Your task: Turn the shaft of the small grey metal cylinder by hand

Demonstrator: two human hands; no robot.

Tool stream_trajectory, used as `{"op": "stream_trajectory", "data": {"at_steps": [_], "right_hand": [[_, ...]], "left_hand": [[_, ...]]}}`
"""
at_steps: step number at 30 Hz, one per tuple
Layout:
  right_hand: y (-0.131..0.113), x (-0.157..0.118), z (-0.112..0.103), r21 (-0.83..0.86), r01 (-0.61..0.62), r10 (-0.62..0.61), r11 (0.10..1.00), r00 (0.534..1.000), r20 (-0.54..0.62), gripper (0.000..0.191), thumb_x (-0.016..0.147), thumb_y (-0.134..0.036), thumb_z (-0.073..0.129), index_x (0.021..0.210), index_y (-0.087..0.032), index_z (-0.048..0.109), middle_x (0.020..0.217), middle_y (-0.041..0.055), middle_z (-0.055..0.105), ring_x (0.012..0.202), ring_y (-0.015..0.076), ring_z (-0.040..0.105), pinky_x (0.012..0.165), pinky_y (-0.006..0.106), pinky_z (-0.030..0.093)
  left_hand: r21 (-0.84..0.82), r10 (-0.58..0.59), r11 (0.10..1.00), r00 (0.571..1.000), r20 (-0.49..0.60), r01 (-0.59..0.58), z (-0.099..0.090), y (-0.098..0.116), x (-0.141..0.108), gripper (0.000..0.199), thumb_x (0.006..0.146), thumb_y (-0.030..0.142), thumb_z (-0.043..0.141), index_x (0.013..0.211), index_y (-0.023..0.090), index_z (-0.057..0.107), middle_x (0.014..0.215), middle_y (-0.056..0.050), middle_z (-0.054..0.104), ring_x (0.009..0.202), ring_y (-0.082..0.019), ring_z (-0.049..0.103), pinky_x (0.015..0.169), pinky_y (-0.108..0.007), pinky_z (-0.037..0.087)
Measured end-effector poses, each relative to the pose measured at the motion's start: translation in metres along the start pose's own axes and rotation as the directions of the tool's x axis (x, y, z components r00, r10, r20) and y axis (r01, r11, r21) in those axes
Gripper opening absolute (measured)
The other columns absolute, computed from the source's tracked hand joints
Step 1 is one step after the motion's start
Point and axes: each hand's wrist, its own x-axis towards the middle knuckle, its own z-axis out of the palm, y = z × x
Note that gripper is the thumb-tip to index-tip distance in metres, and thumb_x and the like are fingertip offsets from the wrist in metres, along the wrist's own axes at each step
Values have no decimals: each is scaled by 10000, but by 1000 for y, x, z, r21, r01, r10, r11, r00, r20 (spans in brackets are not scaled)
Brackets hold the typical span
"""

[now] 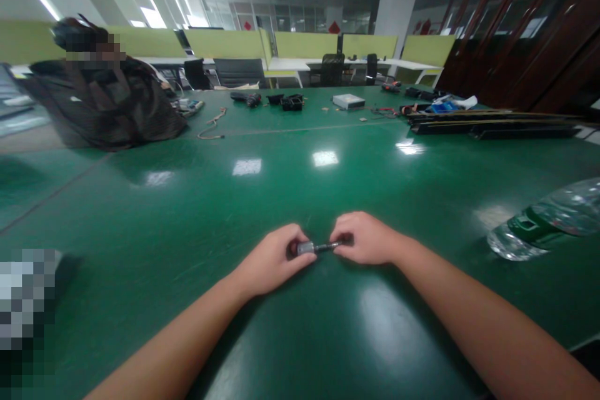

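Observation:
Near the middle of the green table, my left hand [272, 260] pinches a small grey metal cylinder [306, 248] between thumb and fingers. From its right end a thin dark rod [324, 247] runs across to my right hand [363, 237]. The fingertips of that hand are closed on the rod's far end, which they partly hide. Cylinder and rod lie in one line, level and just above the tabletop. I cannot make out exactly what kind of tool or part they form.
A clear plastic bottle [546, 219] with a green label lies on its side at right. A large dark bag [126, 106] stands at far left, and a pixelated object [25, 297] lies nearer. Behind are a cable [213, 125], black devices [291, 102], a white box [348, 101] and long black strips [492, 128].

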Motion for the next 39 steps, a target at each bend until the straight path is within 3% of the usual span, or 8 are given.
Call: {"op": "stream_trajectory", "data": {"at_steps": [5, 8, 14, 21, 29, 39], "right_hand": [[15, -6, -13, 71, -140, 138, 988, 990, 21, 130, 731, -172, 705, 853, -161, 746, 790, 23, 679, 675, 115, 604, 635, 227, 454], [19, -8, -16, 114, -162, 158, 980, 987, 37, 129, 728, -179, 718, 851, -162, 752, 778, 17, 676, 655, 108, 600, 614, 218, 453], [7, -1, -6, 130, -98, 91, 987, 994, 61, 142, 773, -235, 732, 901, -184, 767, 777, 15, 672, 681, 111, 597, 634, 223, 425], [-8, 12, 19, 77, 2, 0, 997, 1000, -21, 182, 803, -261, 721, 967, -188, 753, 835, 30, 673, 769, 138, 593, 684, 240, 416], [-8, 11, 21, 22, 117, -116, 993, 992, -51, 138, 842, -253, 674, 941, -181, 737, 872, 42, 685, 836, 160, 591, 760, 267, 433], [-12, 10, 18, 69, 90, -87, 994, 995, -54, 164, 784, -203, 709, 945, -179, 729, 871, 36, 691, 833, 163, 604, 768, 266, 446]], "left_hand": [[7, 13, 1000, 1000, -2, -13, 0, 0, 1, 242, 873, 427, 611, 892, 186, 598, 816, -18, 613, 723, -172, 568, 655, -273, 428], [6, 16, 1000, 1000, -13, -16, -1, 1, 1, 238, 865, 421, 618, 886, 184, 603, 812, -18, 615, 719, -172, 567, 653, -272, 428], [-10, 30, 1000, 999, -23, -30, 1, -1, 0, 212, 858, 394, 637, 886, 189, 590, 817, -10, 609, 716, -166, 568, 644, -267, 426], [-4, 89, 996, 994, -64, -89, 3, -5, 0, 193, 810, 296, 686, 929, 193, 573, 904, -29, 604, 798, -181, 570, 706, -285, 446], [-27, 104, 994, 995, -9, -104, -1, 0, 0, 202, 883, 374, 623, 943, 183, 599, 859, -23, 615, 770, -167, 579, 695, -275, 447], [-4, 63, 998, 998, -21, -63, 3, -2, 0, 186, 826, 316, 677, 946, 191, 610, 871, -16, 631, 774, -171, 589, 684, -272, 445]]}}
